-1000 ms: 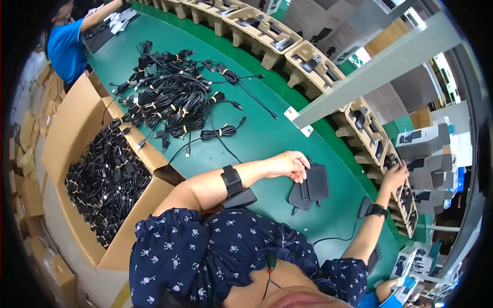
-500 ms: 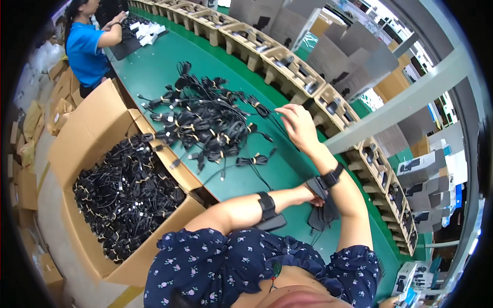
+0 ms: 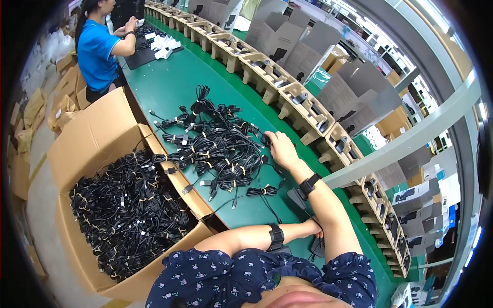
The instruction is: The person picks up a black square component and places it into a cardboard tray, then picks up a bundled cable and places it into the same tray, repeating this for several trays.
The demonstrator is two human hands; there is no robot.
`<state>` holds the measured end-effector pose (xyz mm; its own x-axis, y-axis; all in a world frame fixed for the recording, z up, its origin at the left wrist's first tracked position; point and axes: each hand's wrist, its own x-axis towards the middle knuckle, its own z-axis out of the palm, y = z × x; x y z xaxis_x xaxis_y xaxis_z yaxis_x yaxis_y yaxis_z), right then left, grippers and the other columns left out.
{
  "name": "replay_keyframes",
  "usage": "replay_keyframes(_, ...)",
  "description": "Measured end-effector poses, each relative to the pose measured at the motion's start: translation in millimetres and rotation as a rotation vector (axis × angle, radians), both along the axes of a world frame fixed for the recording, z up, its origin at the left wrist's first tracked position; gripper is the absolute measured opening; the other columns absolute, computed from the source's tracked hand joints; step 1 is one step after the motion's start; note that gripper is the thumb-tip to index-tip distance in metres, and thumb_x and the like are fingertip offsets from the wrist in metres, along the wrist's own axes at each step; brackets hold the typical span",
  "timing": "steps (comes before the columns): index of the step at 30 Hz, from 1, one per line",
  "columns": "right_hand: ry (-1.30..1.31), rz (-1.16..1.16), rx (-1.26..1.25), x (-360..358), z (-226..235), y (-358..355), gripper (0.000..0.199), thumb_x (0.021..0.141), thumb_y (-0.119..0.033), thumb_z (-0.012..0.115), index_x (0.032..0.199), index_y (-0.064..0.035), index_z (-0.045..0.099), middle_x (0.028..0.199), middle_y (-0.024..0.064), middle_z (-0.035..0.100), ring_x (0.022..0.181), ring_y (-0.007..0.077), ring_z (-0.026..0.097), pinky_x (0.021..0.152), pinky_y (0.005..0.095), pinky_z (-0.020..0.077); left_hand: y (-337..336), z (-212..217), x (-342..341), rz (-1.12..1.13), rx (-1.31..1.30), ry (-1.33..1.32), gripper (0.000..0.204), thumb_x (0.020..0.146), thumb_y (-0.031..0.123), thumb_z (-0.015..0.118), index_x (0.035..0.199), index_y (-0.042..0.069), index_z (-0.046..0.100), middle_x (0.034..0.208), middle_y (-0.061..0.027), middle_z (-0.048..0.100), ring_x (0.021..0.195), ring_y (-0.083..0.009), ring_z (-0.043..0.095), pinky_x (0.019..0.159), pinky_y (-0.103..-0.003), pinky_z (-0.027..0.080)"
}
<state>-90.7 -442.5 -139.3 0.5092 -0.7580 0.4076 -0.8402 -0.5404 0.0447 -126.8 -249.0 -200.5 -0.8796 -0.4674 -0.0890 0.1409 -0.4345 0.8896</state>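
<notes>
A heap of black cables (image 3: 226,149), several tied with pale bands, lies on the green table. At its right edge my right hand (image 3: 281,148) has its fingertips closed on a black cable bundle (image 3: 265,139). Lower down, my left hand (image 3: 309,229), partly hidden behind my right forearm, has its fingers curled at a flat black device (image 3: 318,248) with a thin cord. The device's exact kind is unclear. Both wrists wear black straps, with dark flat units beside them.
An open cardboard box (image 3: 97,133) full of bundled black cables stands at the left. Moulded brown trays (image 3: 303,115) with dark parts line the table's far side. A grey metal post (image 3: 405,138) slants across the right. A person in blue (image 3: 97,54) works at the far left.
My right hand has moved down and left to the heap's edge, and its fingers have closed on a bundle. The whole view has shifted slightly. My left hand stays by the device.
</notes>
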Motion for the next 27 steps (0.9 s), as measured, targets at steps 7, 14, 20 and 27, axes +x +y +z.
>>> replay_keyframes(7, -0.411, -0.053, 0.266, -46, 22, 44, 0.036, 0.088, -0.011, 0.043, 0.123, -0.0031, 0.043, 0.091, 0.0152, 0.051, 0.087, 0.0263, 0.052, 0.08, 0.034, 0.0416, -2, -11, -2, -0.021, 0.074, 0.042, 0.018, 0.085, 0.016, 0.05, 0.076, 0.003, 0.057, 0.065, -0.004, 0.059, 0.053, -0.0112, 0.056, 0.046, -0.023, 0.045)
replay_keyframes(14, -1.171, -0.227, 0.492, -83, 62, 115, 0.024, 0.091, -0.021, 0.049, 0.108, -0.0046, 0.051, 0.068, -0.0031, 0.047, 0.057, 0.0042, 0.042, 0.052, 0.0181, 0.0352, -18, 9, 9, 0.018, 0.032, 0.004, 0.035, 0.082, 0.008, 0.05, 0.115, 0.003, 0.04, 0.073, -0.0053, 0.055, 0.049, -0.0132, 0.054, 0.04, -0.024, 0.038)
replay_keyframes(20, -1.446, -0.17, 0.485, -114, 74, 190, 0.019, 0.093, -0.022, 0.046, 0.099, -0.0036, 0.049, 0.062, -0.0019, 0.045, 0.05, 0.0058, 0.039, 0.047, 0.0191, 0.0333, -27, 43, 30, 0.065, 0.307, 0.365, 0.06, 0.085, 0.047, 0.051, 0.13, 0.021, 0.02, 0.079, -0.0056, 0.051, 0.054, -0.0114, 0.049, 0.042, -0.02, 0.029)
replay_keyframes(27, -1.427, -0.204, 0.545, -112, 69, 257, 0.019, 0.092, -0.021, 0.045, 0.102, -0.0038, 0.047, 0.073, 0.0045, 0.053, 0.063, 0.0106, 0.049, 0.059, 0.0226, 0.0422, -36, 23, 28, 0.03, 0.442, 0.457, 0.014, 0.09, 0.025, 0.051, 0.095, 0.012, 0.048, 0.073, 0.0001, 0.05, 0.052, -0.0069, 0.044, 0.04, -0.018, 0.03)
